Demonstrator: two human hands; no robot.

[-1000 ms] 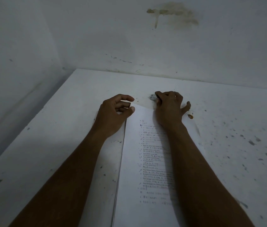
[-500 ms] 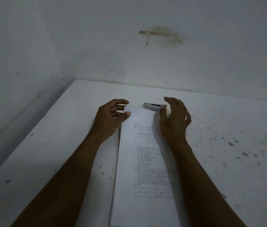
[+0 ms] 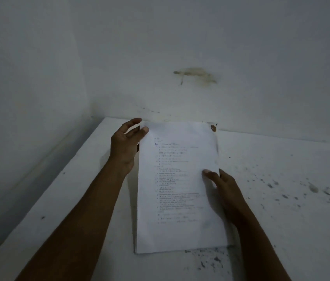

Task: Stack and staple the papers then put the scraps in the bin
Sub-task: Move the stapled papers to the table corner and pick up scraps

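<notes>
White flat papers [image 3: 178,187], both-hand grip

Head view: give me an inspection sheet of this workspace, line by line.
Surface: white table, speckled with dark spots, mostly on the right and near the front edge.
Job's things: stack of printed papers, lifted at the far end; stapler and bin not seen.
Clutter: small brown blemish at the stack's top right corner.
Hands: left hand pinches the top left corner; right hand grips the right edge, thumb on the page.
Cables: nothing seen.
Surroundings: white walls meeting in a corner; yellowish stain on the far wall; dim light.
</notes>
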